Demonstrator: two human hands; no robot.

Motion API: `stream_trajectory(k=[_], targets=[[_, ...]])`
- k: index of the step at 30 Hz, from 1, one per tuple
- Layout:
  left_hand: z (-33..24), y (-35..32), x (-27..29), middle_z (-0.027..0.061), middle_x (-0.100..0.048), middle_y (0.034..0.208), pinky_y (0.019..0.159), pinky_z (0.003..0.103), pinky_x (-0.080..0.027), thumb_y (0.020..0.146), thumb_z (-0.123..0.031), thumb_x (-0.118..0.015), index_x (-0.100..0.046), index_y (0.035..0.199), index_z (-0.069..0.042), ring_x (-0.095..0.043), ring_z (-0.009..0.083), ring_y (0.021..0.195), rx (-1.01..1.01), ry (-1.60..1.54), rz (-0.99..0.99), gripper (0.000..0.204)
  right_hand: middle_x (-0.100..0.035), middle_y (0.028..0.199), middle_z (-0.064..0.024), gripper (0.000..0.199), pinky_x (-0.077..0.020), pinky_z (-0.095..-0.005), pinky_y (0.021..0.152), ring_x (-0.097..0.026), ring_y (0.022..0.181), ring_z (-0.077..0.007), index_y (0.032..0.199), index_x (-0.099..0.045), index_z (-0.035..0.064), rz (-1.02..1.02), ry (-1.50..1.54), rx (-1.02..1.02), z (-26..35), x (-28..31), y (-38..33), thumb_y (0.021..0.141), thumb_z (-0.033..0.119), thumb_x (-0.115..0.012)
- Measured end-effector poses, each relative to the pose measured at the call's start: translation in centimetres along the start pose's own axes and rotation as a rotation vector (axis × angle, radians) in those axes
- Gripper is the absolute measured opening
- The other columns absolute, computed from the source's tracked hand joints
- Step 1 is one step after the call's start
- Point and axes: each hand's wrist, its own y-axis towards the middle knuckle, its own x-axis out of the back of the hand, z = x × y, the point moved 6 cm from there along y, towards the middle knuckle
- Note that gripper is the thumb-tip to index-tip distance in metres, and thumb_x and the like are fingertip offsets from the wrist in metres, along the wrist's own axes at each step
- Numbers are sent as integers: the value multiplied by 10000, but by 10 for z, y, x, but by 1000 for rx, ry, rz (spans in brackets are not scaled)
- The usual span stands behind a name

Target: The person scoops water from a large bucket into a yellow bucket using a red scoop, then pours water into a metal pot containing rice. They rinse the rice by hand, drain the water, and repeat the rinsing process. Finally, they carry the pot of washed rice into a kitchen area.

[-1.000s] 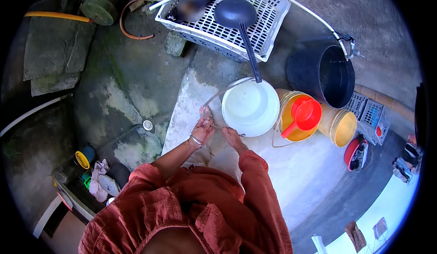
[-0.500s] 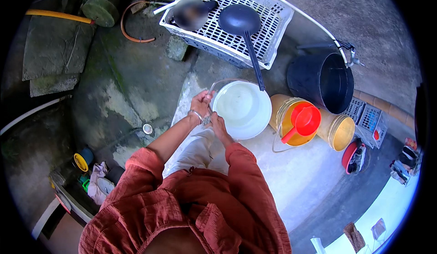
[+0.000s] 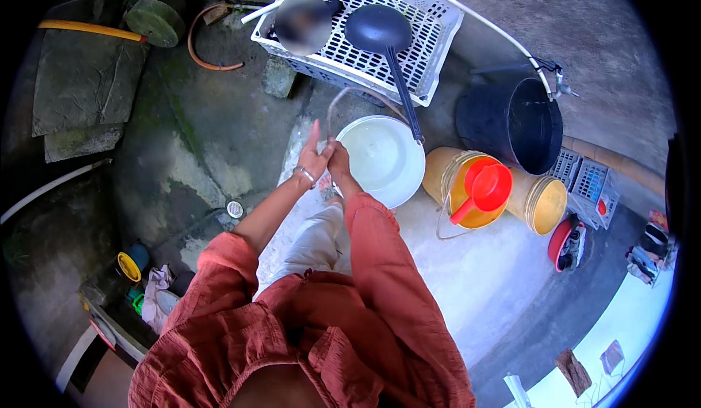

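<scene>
A person in a rust-red shirt stands over a wet concrete floor. Their left hand (image 3: 312, 158) is open, fingers straight, pressed against the right hand (image 3: 339, 163) — its grip cannot be told, as the palm is turned away. Both hands touch at the rim of a round white plastic bucket (image 3: 383, 159). Right of it stand a yellow bucket with a red scoop (image 3: 482, 187) and a black bucket (image 3: 511, 123) — contents hidden.

White bucket (image 3: 383, 161) ahead, crate (image 3: 365, 32) beyond, bare floor (image 3: 197, 145) leftward
</scene>
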Motion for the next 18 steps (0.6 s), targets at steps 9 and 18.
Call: stream_trajectory(k=[9, 18], targets=[[113, -117, 26, 196, -339, 1293, 912, 324, -372, 753, -80, -554, -320, 1283, -121, -426, 306, 1129, 244, 40, 195, 581, -596, 835, -180, 292, -425, -383, 746, -557, 846, -320, 901, -576, 27, 167, -228, 184, -40, 70, -46, 823, 275, -441], [145, -238, 32, 110, -539, 1065, 772, 277, -429, 787, -16, -504, -478, 1162, -55, -545, 171, 900, 471, -154, 75, 377, -583, 838, -193, 262, -434, -383, 710, -550, 833, -345, 850, -591, 21, -27, -473, -45, -220, 226, -142, 785, 224, -437]])
